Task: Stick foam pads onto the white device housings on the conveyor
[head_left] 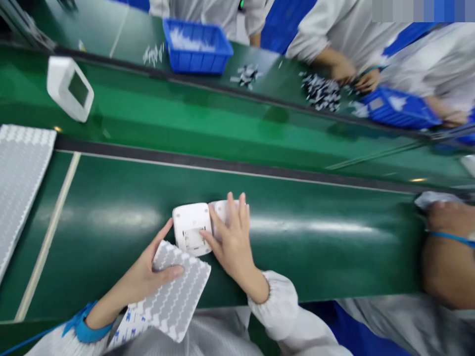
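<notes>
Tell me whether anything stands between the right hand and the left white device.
Nothing visible does: the right hand reaches over the right side of the left device. The sheet in the left hand only overlaps that device's near edge in this view.

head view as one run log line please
left hand: holds patterned sheet | right hand: on two white devices | surface: green worktop

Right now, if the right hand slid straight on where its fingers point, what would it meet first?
The right hand would probably meet the dark rail along the far edge of the green worktop, though depth is unclear.
</notes>
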`<state>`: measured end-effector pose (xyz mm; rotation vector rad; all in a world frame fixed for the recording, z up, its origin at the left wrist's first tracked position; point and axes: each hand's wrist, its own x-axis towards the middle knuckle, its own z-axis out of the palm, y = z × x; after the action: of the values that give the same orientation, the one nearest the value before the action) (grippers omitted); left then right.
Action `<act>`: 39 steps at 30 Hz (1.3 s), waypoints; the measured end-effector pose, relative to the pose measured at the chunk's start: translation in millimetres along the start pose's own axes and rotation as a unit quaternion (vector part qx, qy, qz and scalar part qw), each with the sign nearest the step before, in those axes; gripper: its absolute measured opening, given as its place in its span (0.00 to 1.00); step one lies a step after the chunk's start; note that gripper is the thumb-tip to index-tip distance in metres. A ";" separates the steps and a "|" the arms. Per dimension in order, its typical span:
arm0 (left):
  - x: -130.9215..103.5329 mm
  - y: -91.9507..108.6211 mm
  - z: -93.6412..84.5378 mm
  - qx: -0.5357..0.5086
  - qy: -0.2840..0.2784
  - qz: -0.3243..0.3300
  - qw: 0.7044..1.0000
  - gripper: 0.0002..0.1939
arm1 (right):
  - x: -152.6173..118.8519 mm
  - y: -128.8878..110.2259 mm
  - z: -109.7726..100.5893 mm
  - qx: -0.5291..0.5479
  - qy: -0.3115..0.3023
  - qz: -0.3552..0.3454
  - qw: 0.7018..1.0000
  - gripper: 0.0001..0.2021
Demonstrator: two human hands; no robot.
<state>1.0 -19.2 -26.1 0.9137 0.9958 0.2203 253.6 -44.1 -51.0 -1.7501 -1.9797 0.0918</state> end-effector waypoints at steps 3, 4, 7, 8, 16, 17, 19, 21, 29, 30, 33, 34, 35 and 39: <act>4.8 3.5 -1.8 0.014 0.071 0.014 0.997 0.57 | 19.2 -12.4 11.0 0.016 -0.016 0.008 1.000 0.30; 6.6 4.6 -3.4 0.010 0.089 0.014 0.996 0.57 | 26.3 -16.1 11.9 0.026 -0.027 -0.003 0.999 0.31; 13.9 8.7 -10.4 -0.035 0.091 0.008 0.995 0.58 | 56.3 -19.5 9.7 0.098 -0.103 -0.080 0.987 0.31; 16.9 10.5 -12.5 -0.045 0.077 0.016 0.996 0.58 | 71.4 -16.6 8.8 0.121 -0.116 -0.093 0.981 0.30; 41.2 28.1 -6.6 0.010 -0.008 0.096 0.995 0.33 | 249.5 64.2 21.7 -0.080 -0.011 0.131 0.988 0.27; 43.0 29.8 -4.9 0.018 -0.003 0.101 0.995 0.26 | 260.8 72.6 23.1 -0.083 -0.023 0.139 0.987 0.27; 45.9 32.0 -3.1 0.029 0.015 0.123 0.992 0.18 | 264.2 80.6 20.8 -0.079 -0.035 0.131 0.988 0.30; 47.3 32.1 -3.5 0.042 0.032 0.149 0.987 0.14 | 241.3 75.1 7.9 -0.056 -0.017 0.087 0.995 0.36; 44.8 30.6 4.8 0.074 0.035 0.193 0.978 0.10 | 38.8 -1.6 -61.7 0.275 -0.102 0.017 0.956 0.03; 44.5 31.4 8.8 0.085 0.034 0.196 0.976 0.09 | 22.9 -6.0 -60.0 0.282 -0.092 0.047 0.954 0.03; 44.6 32.2 22.5 0.131 0.027 0.200 0.971 0.07 | -4.9 -9.4 -50.7 0.310 -0.064 0.134 0.939 0.04; 44.9 31.4 27.1 0.146 0.025 0.200 0.968 0.07 | -10.5 -8.5 -48.6 0.319 -0.060 0.155 0.933 0.04; 45.1 30.1 31.6 0.158 0.025 0.197 0.967 0.07 | -15.6 -7.1 -47.5 0.324 -0.053 0.169 0.929 0.04; 44.9 21.7 45.5 0.185 0.036 0.152 0.970 0.06 | -35.9 1.7 -47.8 0.295 0.004 0.193 0.936 0.03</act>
<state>67.3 -6.7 -27.9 1.4115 0.9776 0.3332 276.3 -90.6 -21.0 -1.6765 -1.3665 0.7303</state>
